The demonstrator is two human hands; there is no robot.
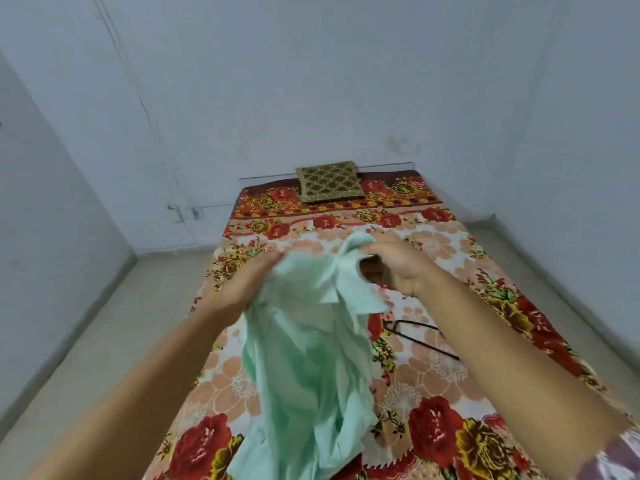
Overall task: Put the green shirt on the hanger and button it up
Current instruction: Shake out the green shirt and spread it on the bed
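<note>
A pale green shirt hangs crumpled in the air above the bed, held up by both hands. My left hand grips the cloth at its upper left. My right hand pinches the collar area at the upper right. The lower part of the shirt droops toward the near edge of the bed. A thin black hanger lies flat on the bedsheet to the right of the shirt, partly hidden under my right forearm.
The bed carries a floral sheet in red, yellow and peach. A gold patterned cushion leans at its far end against the white wall. Pale tiled floor runs along both sides of the bed.
</note>
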